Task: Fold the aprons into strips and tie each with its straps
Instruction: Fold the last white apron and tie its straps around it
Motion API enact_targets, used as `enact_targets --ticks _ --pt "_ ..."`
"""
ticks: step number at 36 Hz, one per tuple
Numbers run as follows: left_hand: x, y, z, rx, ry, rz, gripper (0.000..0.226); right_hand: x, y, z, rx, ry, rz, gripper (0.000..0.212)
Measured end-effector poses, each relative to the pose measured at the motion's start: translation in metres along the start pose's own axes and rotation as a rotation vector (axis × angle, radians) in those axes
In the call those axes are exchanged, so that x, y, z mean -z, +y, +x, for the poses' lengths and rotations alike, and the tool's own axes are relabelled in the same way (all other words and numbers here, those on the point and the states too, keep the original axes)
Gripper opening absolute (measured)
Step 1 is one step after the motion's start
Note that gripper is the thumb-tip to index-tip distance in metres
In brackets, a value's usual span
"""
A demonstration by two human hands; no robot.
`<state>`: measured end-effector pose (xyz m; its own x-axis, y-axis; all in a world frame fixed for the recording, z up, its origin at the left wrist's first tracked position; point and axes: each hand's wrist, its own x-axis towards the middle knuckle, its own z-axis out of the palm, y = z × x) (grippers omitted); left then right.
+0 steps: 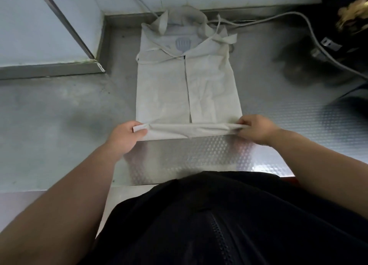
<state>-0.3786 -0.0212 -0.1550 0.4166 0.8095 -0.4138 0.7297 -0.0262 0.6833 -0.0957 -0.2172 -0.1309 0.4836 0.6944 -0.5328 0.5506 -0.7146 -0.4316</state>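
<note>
Cream-coloured cloth, an apron, lies flat on the steel surface. It runs lengthwise from the back edge by the wall toward the person. Its two long sides are folded inward and meet along a seam down the middle. At the far end, a blue spatula print shows between the folded flaps. The straps lie loose there, across and beside the bib.

The near hem is turned over into a narrow band, and both hands are at its ends. The left hand pinches the left end, thumb on top and fingers curled beneath. The right hand pinches the right end the same way, with its fingertips bunched on the cloth. The band is stretched between them, well back from the front edge.

A grey cable trails along the back edge toward a dark bag at the far right corner.
</note>
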Motion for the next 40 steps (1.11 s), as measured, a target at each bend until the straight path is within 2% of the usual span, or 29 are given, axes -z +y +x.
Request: enact_targets --ticks 3,7,9,12,15,17,19,22,24,26,29,32,35,38,40 --pt "-0.008 0.000 0.003 0.036 0.108 0.064 0.017 -0.004 0.004 0.005 -0.041 0.060 0.052 0.010" --pt "-0.019 0.007 0.003 0.056 0.162 0.161 0.023 -0.010 0.002 0.018 -0.155 0.129 0.048 0.038" --pt "-0.020 0.009 0.005 0.051 0.196 0.183 0.024 -0.011 -0.004 0.024 -0.222 0.150 0.045 0.045" --pt "-0.018 0.004 0.006 0.080 0.262 0.132 0.027 -0.014 -0.012 0.025 -0.258 0.169 0.041 0.047" --pt "-0.017 0.002 0.007 0.092 0.299 0.105 0.032 -0.014 -0.011 0.020 -0.207 0.184 0.005 0.045" --pt "-0.017 0.001 0.007 0.068 0.319 0.150 0.034 -0.014 -0.008 0.018 -0.145 0.210 -0.076 0.040" --pt "-0.015 0.001 0.007 -0.032 0.347 0.234 0.033 -0.015 -0.006 0.016 -0.088 0.236 -0.155 0.032" --pt "-0.015 -0.001 0.006 -0.333 0.259 0.394 0.023 -0.016 0.002 0.016 0.062 0.193 -0.324 0.031" --pt "-0.014 -0.003 0.005 -0.396 0.151 0.410 0.032 -0.016 0.005 0.014 0.125 0.177 -0.378 0.036" --pt "-0.011 -0.004 0.003 -0.373 0.093 0.397 0.035 -0.016 0.006 0.008 0.138 0.161 -0.388 0.048" --pt "-0.007 -0.001 -0.001 -0.315 0.064 0.350 0.026 -0.017 0.008 0.005 0.152 0.128 -0.448 0.065" --pt "-0.006 0.006 -0.004 -0.264 0.024 0.293 0.041 -0.015 0.010 0.011 0.179 0.169 -0.462 0.050" --pt "-0.003 0.010 -0.002 -0.159 -0.031 0.234 0.043 -0.012 0.007 0.017 0.177 0.231 -0.418 0.037" --pt "0.003 0.007 0.005 -0.105 -0.010 0.154 0.027 -0.007 0.003 0.023 0.080 0.228 -0.181 0.037" --pt "0.006 0.001 0.010 -0.072 0.003 0.024 0.018 -0.002 0.000 0.025 0.004 0.207 0.046 0.051"
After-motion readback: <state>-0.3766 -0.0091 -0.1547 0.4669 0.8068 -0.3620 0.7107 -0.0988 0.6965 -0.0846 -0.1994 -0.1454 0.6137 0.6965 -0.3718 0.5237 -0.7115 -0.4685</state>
